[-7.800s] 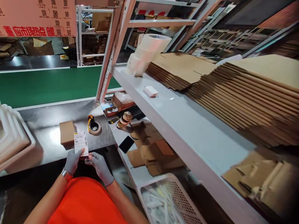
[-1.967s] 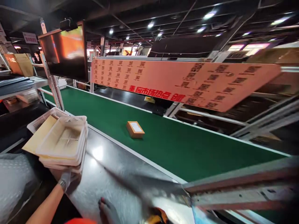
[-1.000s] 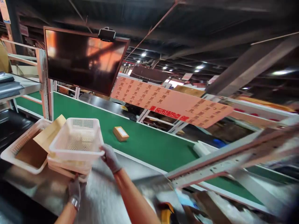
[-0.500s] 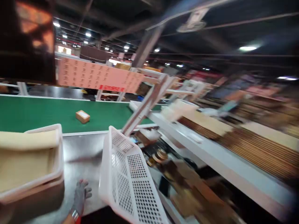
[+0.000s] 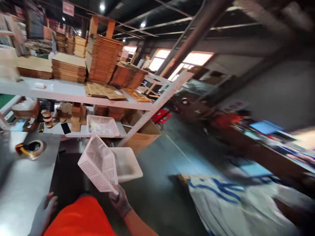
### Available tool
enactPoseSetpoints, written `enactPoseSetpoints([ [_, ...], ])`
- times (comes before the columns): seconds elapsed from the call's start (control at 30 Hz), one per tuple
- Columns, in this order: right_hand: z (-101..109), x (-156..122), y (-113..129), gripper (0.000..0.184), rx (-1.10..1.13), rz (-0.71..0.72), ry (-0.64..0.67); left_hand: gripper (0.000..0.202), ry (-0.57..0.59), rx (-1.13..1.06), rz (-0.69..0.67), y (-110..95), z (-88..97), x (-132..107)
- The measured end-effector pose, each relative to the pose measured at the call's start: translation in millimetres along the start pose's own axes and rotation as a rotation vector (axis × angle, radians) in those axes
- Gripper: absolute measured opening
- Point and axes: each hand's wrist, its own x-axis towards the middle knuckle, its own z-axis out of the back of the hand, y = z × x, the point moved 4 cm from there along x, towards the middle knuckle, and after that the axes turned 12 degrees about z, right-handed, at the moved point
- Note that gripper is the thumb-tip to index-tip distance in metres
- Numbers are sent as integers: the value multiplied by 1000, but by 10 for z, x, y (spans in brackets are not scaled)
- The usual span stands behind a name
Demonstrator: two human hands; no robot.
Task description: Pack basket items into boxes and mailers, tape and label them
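Note:
My right hand (image 5: pixel 120 202), in a grey glove, is closed on the corner of a white perforated plastic basket (image 5: pixel 98 163). The basket is tilted on its side, held out over the floor, just in front of a white tub (image 5: pixel 129 165) that stands on the floor. My left hand (image 5: pixel 45 209), also gloved, rests on the near edge of the steel table (image 5: pixel 22 183) with its fingers spread and nothing in it. My orange shirt fills the bottom of the view between the two hands.
A tape roll (image 5: pixel 30 148) lies on the table. The white shelf (image 5: pixel 73 93) carries stacks of flat cardboard (image 5: pixel 103 59); below it are a basket of white items (image 5: pixel 102 126), a phone (image 5: pixel 65 128) and small boxes. A white sack with blue stripes (image 5: pixel 221 200) lies on the floor.
The view has swung far to the right, away from the green belt. My right hand has carried the basket off the table side and out over the floor. My left hand stays at the table edge.

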Motion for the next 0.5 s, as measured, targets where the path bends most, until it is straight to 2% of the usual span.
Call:
enactPoseSetpoints([
  [0.13,461,-105,-39,65,14,1,-221,69,25,4,64,-95,-126,79],
  [0.23,662,43,27,66,-38,12,-319,72,8,-6,66,-221,-181,25],
  [0.4,804,540,228,60,-112,48,-405,70,-34,-12,43,-300,-104,-36],
  [0.5,748,716,312,55,-146,71,-366,70,-43,-26,39,-244,19,-43],
])
